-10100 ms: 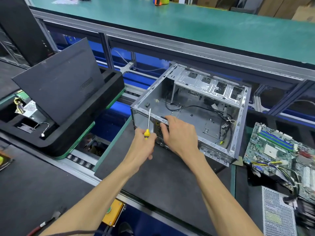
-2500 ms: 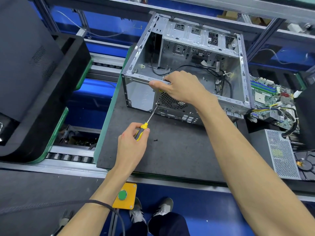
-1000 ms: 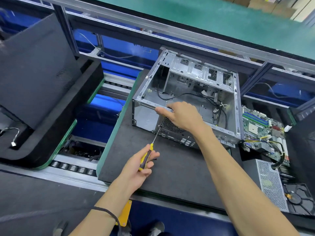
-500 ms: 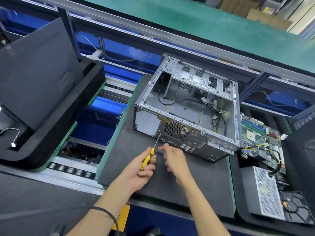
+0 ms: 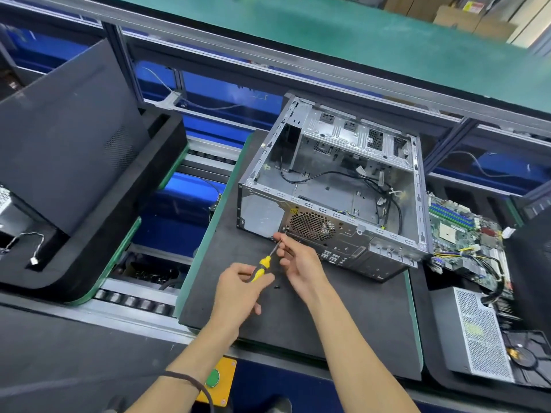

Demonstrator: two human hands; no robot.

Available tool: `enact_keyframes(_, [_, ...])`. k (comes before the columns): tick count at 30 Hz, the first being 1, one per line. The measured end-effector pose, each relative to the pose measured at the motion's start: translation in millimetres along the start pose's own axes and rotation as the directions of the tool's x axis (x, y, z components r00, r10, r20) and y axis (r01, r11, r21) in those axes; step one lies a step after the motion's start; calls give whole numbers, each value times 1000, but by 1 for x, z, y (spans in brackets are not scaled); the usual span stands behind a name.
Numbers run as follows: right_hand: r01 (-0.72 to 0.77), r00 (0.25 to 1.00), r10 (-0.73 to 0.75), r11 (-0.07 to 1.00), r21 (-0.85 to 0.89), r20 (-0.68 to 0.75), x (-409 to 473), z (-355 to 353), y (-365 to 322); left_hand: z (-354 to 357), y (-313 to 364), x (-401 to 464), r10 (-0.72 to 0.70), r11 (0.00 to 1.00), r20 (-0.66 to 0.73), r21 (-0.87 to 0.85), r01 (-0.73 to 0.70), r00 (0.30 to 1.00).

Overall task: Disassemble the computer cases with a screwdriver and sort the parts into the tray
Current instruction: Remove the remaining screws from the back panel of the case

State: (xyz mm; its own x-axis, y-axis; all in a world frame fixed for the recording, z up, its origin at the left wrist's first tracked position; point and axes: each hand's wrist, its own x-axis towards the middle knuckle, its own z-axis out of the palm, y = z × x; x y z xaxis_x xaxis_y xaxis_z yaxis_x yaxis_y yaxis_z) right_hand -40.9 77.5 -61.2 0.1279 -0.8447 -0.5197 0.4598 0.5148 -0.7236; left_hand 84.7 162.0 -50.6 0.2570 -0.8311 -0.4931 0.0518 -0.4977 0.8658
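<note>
I see the computer case (image 5: 334, 186) lying open side up on the dark mat (image 5: 343, 317), its rear panel facing me and the round fan grille (image 5: 311, 226) at the near left of that panel. Black cables run loose across the inside floor of the case.

My left hand (image 5: 238, 290) grips the yellow-and-black handle of the screwdriver (image 5: 262, 265), fingers curled round it. The shaft angles up and to the right, and its tip meets the rear panel just left of the fan grille.

My right hand (image 5: 301, 260) is beside the shaft, with thumb and forefinger closed near the tip. I cannot tell whether they pinch the shaft or a screw. The remaining fingers are loosely curled.

One small black screw (image 5: 276, 287) lies on the mat between the two hands.

To the right of the case, a green circuit board (image 5: 465, 234) with coloured wires rests in the tray (image 5: 432, 347), with a perforated metal power supply (image 5: 480, 326) nearer to me. To the left, a black side panel (image 5: 68, 138) leans in a second black tray (image 5: 89, 263).
</note>
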Motion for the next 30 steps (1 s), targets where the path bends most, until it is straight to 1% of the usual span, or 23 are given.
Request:
enact_keyframes(2, [22, 999, -22, 1000, 7, -23, 2, 0, 3, -1, -10, 0, 231, 963, -91, 166, -214, 969])
enact_keyframes(3, [30, 999, -30, 999, 14, -33, 3, 0, 4, 0, -11, -1, 232, 968, -67, 119, -223, 970])
enact_keyframes(4, [37, 998, -36, 999, 23, -42, 3, 0, 6, 0, -12, 0, 137, 990, -16, -32, -138, 990])
enact_keyframes(5, [39, 998, -37, 999, 34, -47, 4, -1, 7, -1, -11, 3, -29, 968, 95, -246, 51, 995])
enact_keyframes(6, [37, 998, -34, 998, 47, -48, 4, -1, 8, -3, -10, 5, -191, 824, 295, -470, 316, 936])
enact_keyframes(7, [36, 998, -33, 997, 63, -48, 4, -1, 9, -6, -7, 5, -260, 568, 506, -608, 554, 822])
enact_keyframes(8, [38, 998, -35, 996, 76, -47, 5, -1, 9, -10, -6, 6, -264, 353, 625, -646, 676, 735])
enact_keyframes(9, [43, 998, -40, 996, 84, -46, 5, -1, 10, -12, -6, 7, -257, 298, 658, -643, 705, 708])
enact_keyframes(10, [50, 998, -47, 995, 86, -45, 5, -1, 10, -11, -5, 7, -259, 360, 643, -629, 689, 721])
enact_keyframes(11, [58, 998, -55, 995, 82, -44, 5, -1, 10, -10, -5, 5, -270, 499, 587, -593, 632, 764])
enact_keyframes(13, [76, 996, -74, 995, 59, -49, 4, -1, 10, -7, -7, 0, -253, 827, 363, -400, 395, 897])
enact_keyframes(14, [88, 995, -86, 995, 42, -52, 4, -1, 9, -6, -12, -1, -182, 933, 228, -266, 241, 956])
enact_keyframes(15, [98, 994, -96, 995, 29, -53, 3, -1, 7, -6, -17, -2, -81, 983, 129, -155, 101, 988])
enact_keyframes(17, [87, 996, -86, 996, 22, -40, 2, 1, 7, -4, -25, -4, 76, 990, 11, -120, -74, 997])
enact_keyframes(18, [61, 998, -60, 998, 11, -21, 0, 3, 8, -3, -27, -5, 95, 980, -13, -175, -95, 995])
enact_keyframes(20, [-15, 999, 18, 996, -83, 38, -5, 4, 15, 1, -26, -8, 32, 951, 41, -309, -18, 999])
enact_keyframes(22, [-62, 989, 82, 986, -153, 125, -11, 1, 21, 2, -24, -11, -97, 850, 207, -492, 189, 974])
enact_keyframes(23, [-73, 981, 99, 985, -157, 166, -14, -3, 22, 1, -22, -10, -160, 728, 329, -598, 337, 930])
enact_keyframes(24, [-81, 974, 113, 982, -168, 194, -15, -7, 22, 0, -21, -8, -198, 556, 456, -677, 483, 868])
enact_keyframes(25, [-83, 969, 127, 975, -205, 212, -17, -11, 20, -3, -21, -6, -206, 382, 552, -715, 586, 808])
enact_keyframes(26, [-80, 963, 143, 961, -263, 228, -19, -14, 19, -5, -21, -4, -195, 253, 613, -723, 643, 766])
enact_keyframes(28, [-68, 947, 176, 927, -368, 268, -22, -19, 17, -7, -21, -2, -166, 135, 682, -700, 701, 713])
enact_keyframes(30, [-61, 933, 196, 913, -404, 301, -25, -21, 16, -6, -22, -1, -158, 93, 712, -679, 728, 684])
